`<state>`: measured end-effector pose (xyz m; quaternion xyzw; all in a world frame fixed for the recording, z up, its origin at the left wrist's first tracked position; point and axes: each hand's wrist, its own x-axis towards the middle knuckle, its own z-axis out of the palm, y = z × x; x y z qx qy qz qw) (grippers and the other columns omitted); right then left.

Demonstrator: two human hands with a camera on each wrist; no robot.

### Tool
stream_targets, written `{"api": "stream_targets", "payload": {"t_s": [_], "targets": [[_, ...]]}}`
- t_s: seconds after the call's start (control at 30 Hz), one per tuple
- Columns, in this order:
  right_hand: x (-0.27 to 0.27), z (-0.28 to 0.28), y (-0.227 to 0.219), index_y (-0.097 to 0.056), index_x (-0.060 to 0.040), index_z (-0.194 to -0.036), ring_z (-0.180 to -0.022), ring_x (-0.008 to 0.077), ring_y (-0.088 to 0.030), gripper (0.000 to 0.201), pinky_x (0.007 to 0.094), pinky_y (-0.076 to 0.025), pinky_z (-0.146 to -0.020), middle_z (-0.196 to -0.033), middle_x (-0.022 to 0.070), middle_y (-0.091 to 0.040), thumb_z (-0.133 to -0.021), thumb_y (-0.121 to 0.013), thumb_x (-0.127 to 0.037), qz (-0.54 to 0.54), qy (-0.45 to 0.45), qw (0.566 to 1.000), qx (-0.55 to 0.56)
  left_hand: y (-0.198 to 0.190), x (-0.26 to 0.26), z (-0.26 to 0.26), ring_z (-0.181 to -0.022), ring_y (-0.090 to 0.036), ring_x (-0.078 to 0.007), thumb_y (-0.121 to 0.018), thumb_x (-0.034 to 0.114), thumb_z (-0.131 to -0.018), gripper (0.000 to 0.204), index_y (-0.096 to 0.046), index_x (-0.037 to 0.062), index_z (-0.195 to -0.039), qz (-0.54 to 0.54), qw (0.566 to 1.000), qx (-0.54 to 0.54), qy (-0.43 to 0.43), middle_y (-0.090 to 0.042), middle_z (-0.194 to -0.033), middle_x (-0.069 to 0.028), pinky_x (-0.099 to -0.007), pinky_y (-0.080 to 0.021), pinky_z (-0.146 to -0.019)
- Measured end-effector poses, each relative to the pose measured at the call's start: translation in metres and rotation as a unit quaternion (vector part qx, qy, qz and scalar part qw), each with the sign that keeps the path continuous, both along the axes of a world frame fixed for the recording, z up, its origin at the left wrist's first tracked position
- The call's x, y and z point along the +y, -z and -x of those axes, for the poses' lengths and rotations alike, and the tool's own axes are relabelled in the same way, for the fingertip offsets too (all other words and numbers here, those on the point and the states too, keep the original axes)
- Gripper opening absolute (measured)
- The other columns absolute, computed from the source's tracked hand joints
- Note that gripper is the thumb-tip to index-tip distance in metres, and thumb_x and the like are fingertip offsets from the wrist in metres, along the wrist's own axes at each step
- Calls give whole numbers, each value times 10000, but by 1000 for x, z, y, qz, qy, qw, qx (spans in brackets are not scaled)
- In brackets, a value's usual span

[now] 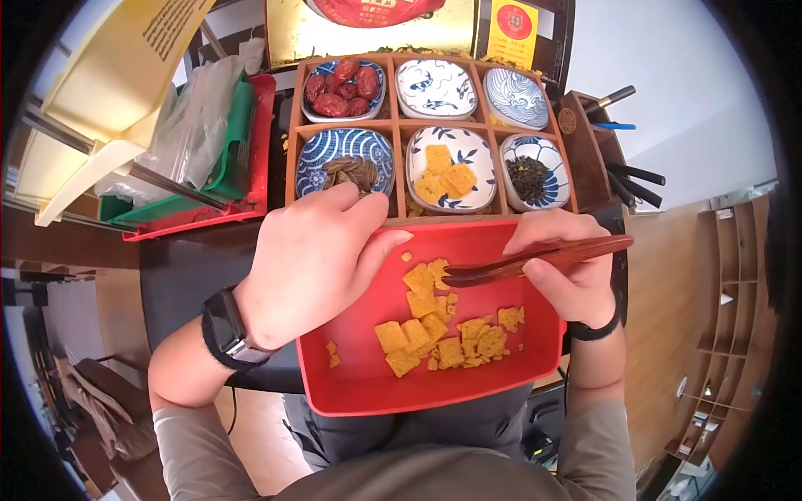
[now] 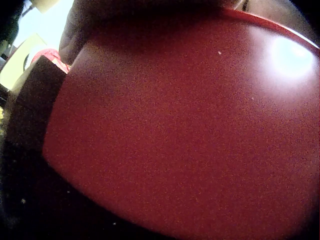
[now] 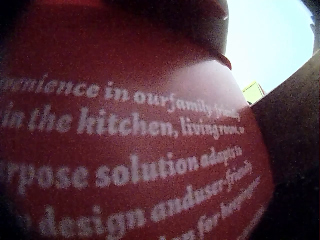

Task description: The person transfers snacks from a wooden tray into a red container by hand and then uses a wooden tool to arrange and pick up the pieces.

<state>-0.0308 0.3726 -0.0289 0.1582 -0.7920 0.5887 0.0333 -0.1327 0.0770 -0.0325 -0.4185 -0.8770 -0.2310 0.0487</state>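
Note:
My left hand (image 1: 313, 259) grips the far left corner of a red plastic bin (image 1: 334, 392), thumb on the inner side; its fingertips are hidden. In my right hand (image 1: 576, 271) is a dark wooden fork (image 1: 535, 259), pinched with the thumb, tines pointing left over the bin. Inside lie several yellow square crisps (image 1: 418, 334) and broken crumbs. Just beyond the left fingers, a blue patterned dish (image 1: 313, 159) holds striped seeds (image 1: 355, 171). The left wrist view is filled by the bin's outer wall (image 2: 185, 125); in the right wrist view, white lettering (image 3: 125, 130) covers it.
A wooden divided tray (image 1: 401, 204) holds dishes of red dates (image 1: 341, 88), crisps (image 1: 447, 175) and tea leaves (image 1: 528, 175). Pens stand in a wooden holder (image 1: 585, 150) at right. On the left are a green bin (image 1: 238, 134) and a red tray (image 1: 263, 142).

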Motion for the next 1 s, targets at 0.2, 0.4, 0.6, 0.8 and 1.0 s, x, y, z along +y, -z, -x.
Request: {"api": "stream_targets", "payload": {"t_s": [0.2,0.4,0.6,0.8,1.0], "targets": [[1,0,3,-773,17,-1065,-864,195,-736,154,314,-562,-786,-971,127,-775,-914,-751,30,16,-1,1000,-6,1,0,0,-757,-650,-409,-815,254,-958,292,-617,45,-912,-1,1000,4,2,-596,-837,-153,-493,-512,-626],[-2,-1,2,-770,15,-1071,-819,193,-727,169,309,-554,-749,-936,117,-770,-902,-773,15,6,-6,1000,4,1,0,1,-758,-651,-410,-816,253,-957,286,-623,46,-923,10,1000,5,2,-602,-842,-153,-495,-513,-629],[-4,-3,4,-759,-3,-1050,-807,180,-716,171,306,-540,-726,-943,101,-762,-886,-807,-3,8,-2,1000,9,3,-1,0,-758,-651,-407,-820,250,-954,286,-621,48,-917,2,1000,8,1,-596,-836,-151,-495,-513,-632],[-2,-7,13,-741,-20,-1025,-797,161,-695,192,295,-522,-709,-954,73,-735,-864,-843,5,38,14,999,-15,1,1,0,-759,-649,-404,-822,247,-953,295,-613,47,-901,8,1000,3,-5,-588,-825,-150,-490,-510,-634],[-4,-4,2,-742,-20,-1004,-795,163,-700,207,288,-514,-695,-944,74,-733,-840,-865,13,26,-21,999,-19,0,2,0,-752,-637,-408,-823,255,-954,317,-600,39,-888,10,1000,0,-2,-582,-822,-153,-488,-498,-629]]}}
